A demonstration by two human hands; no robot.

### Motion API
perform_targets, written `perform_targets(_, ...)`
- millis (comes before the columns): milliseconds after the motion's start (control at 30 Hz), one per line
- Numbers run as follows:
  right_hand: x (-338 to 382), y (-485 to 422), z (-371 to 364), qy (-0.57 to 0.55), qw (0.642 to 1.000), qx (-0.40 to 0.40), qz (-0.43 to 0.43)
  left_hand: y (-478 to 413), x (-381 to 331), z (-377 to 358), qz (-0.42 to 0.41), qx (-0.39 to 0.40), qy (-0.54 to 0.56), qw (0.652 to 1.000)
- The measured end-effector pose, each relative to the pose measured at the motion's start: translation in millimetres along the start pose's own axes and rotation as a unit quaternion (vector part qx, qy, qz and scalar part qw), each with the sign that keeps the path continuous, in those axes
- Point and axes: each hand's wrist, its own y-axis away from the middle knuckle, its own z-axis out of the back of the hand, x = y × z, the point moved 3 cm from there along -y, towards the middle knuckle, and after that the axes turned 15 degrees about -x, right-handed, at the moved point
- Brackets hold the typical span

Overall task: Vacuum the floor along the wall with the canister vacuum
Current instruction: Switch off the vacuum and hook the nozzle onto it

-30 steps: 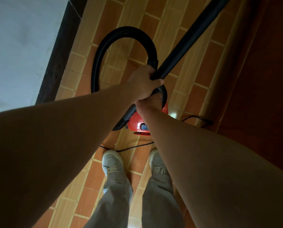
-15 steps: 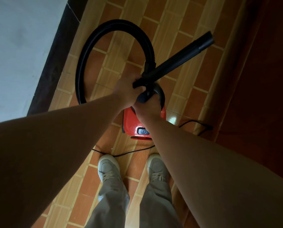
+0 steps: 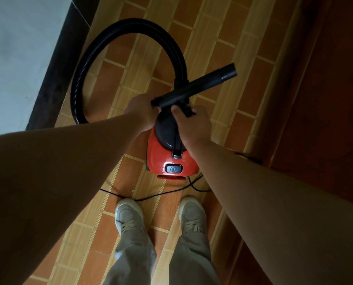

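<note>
Head view, looking straight down between two bare forearms at a tiled floor (image 3: 118,83).

Item 1: canister vacuum (image 3: 171,159). Red body with a black domed top, a carry handle running along it and a power button (image 3: 173,168) at the near end. It sits on the floor just ahead of the person's shoes (image 3: 128,217), at 12 o'clock from them. Judged compact and fairly light, a rigid shell on the floor; best lifted by the top handle, not dragged by the hose.

Item 2: hose (image 3: 93,64). Black and ribbed, it loops from 9 o'clock of the canister up and over to 12 o'clock, close to the dark skirting (image 3: 58,79) at the foot of the pale wall (image 3: 17,48). Judged soft and springy, likely to twist back; a poor place to grip.

Item 3: wand tube (image 3: 198,87). A stiff black plastic pipe, open end pointing to 2 o'clock, raised off the floor; no floor nozzle shows. Judged smooth and a little slippery; best held near the hose joint.

Item 4: left hand (image 3: 142,112). Closed around the near end of the wand tube.

Item 5: right hand (image 3: 194,124). Fingers curled about a black fitting beside the tube end; exactly what it pinches cannot be told.

Item 6: power cord (image 3: 151,196). Thin, black, trailing across the tiles between canister and shoes; a trip risk.
</note>
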Motion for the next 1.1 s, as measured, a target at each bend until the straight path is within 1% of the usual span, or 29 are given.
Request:
perform_targets(100, 13.7, -17.9, 5.0, -0.065, 0.993, 0.017, -0.094, -2.4, 1.3, -3.3, -0.003, 0.005, -0.011, 1.0)
perform_targets(200, 24.6, -34.2, 9.2, -0.129, 0.973, 0.021, -0.19, -3.8, 4.8, -5.6, -0.012, 0.02, -0.032, 0.999)
perform_targets(267, 29.4, -41.7, 9.9, -0.12, 0.97, 0.02, -0.211, -5.9, 9.4, -6.3, -0.01, 0.027, -0.048, 0.998)
perform_targets(333, 28.2, -47.3, 8.0, -0.092, 0.973, 0.022, -0.211, -8.0, 12.0, -6.5, 0.0, 0.035, -0.047, 0.998)
perform_targets(467, 24.6, -48.0, 4.5, -0.073, 0.98, 0.026, -0.185, -8.7, 11.2, -5.4, 0.005, 0.036, -0.019, 0.999)
perform_targets(567, 21.9, -49.6, 4.6, -0.049, 0.991, 0.025, -0.121, 0.4, 4.2, 1.8, 0.002, 0.024, 0.006, 1.0)
perform_targets(667, 22.5, -40.2, 10.7, 0.021, 0.997, -0.009, -0.078, 20.4, -8.9, 17.7, 0.015, -0.011, 0.055, 0.998)
perform_targets(733, 23.6, -22.4, 16.1, 0.048, 0.998, -0.032, -0.03, 43.2, -17.7, 34.6, 0.048, -0.041, 0.115, 0.991)
perform_targets(767, 25.9, -10.0, 19.2, 0.05, 0.998, -0.034, 0.0, 57.5, -21.8, 45.7, 0.066, -0.069, 0.142, 0.985)
perform_targets(833, 35.4, 19.8, 24.4, 0.052, 0.997, -0.013, 0.05, 93.7, -25.8, 74.1, 0.106, -0.121, 0.183, 0.97)
perform_targets(933, 68.7, 74.7, 35.2, 0.068, 0.992, 0.039, 0.094, 155.7, -20.6, 121.8, 0.15, -0.162, 0.203, 0.954)
perform_targets(1100, 164.8, 202.3, 85.0, 0.074, 0.975, 0.161, 0.132, 269.9, -31.1, 234.6, 0.214, -0.234, 0.259, 0.913)
